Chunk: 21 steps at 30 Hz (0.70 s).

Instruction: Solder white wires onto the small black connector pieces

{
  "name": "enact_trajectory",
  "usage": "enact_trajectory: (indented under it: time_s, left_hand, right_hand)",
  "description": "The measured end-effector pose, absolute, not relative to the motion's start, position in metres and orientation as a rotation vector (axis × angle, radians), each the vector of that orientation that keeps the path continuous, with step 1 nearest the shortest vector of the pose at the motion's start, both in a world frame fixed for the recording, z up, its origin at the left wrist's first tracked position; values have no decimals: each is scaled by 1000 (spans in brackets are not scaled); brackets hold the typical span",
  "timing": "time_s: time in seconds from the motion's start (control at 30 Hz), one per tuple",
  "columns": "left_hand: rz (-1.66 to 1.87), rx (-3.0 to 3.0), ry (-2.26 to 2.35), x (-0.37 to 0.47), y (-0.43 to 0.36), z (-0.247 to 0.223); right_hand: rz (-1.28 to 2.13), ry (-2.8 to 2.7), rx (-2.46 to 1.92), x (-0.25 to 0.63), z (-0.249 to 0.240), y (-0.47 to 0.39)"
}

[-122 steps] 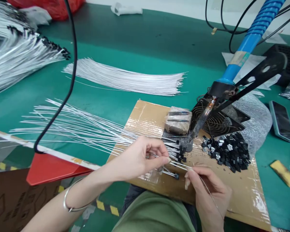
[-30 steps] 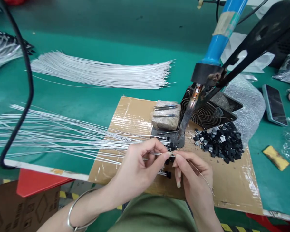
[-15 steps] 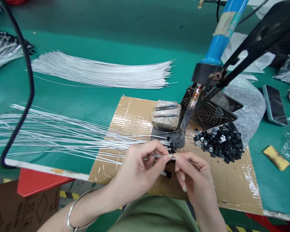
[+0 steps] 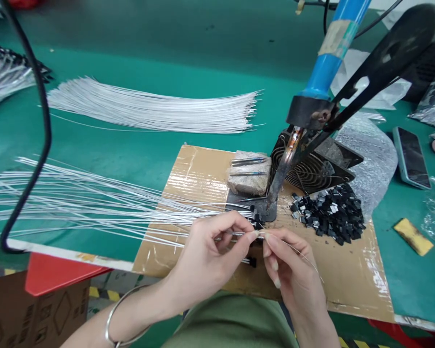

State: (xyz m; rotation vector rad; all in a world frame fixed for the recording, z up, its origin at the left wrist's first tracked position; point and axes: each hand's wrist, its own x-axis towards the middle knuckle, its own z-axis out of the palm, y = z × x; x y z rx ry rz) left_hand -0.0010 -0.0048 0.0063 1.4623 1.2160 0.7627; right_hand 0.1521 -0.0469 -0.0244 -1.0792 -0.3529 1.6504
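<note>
My left hand (image 4: pixel 217 251) is closed in a pinch on a white wire (image 4: pixel 237 234) near its end. My right hand (image 4: pixel 293 266) pinches a thin silvery wire (image 4: pixel 304 257), which trails over the back of the hand. The fingertips of both hands almost meet, and what lies between them is too small to make out. Behind the fingers, more white wires (image 4: pixel 105 200) end in small black connectors (image 4: pixel 256 218). Just beyond stands a soldering iron (image 4: pixel 288 162) with a blue handle, its tip pointing down near a dark metal plate (image 4: pixel 270 210).
A pile of small black parts (image 4: pixel 329 212) lies right on the cardboard sheet (image 4: pixel 348 275), beside a fan (image 4: pixel 304 169). A wrapped block (image 4: pixel 249 174) carries metal tips. Farther back lies a bundle of white wires (image 4: pixel 152 106). A black cable (image 4: pixel 45 121) hangs at left; a phone (image 4: pixel 411 157) lies right.
Both hands hold nearly the same pose and place. The view has shifted very slightly; nothing has been taken hold of or let go.
</note>
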Motion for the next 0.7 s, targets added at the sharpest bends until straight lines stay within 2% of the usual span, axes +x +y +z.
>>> enact_trajectory:
  time_s: [0.3,0.7]
  left_hand:
    - [904,1539,1309,4,-15,-6]
    - [879,1241,1283,6,-17,-10]
  right_hand:
    - [1590,-228,-1123,144,-24,-46]
    - [1548,-308,-1109,141,-25,-53]
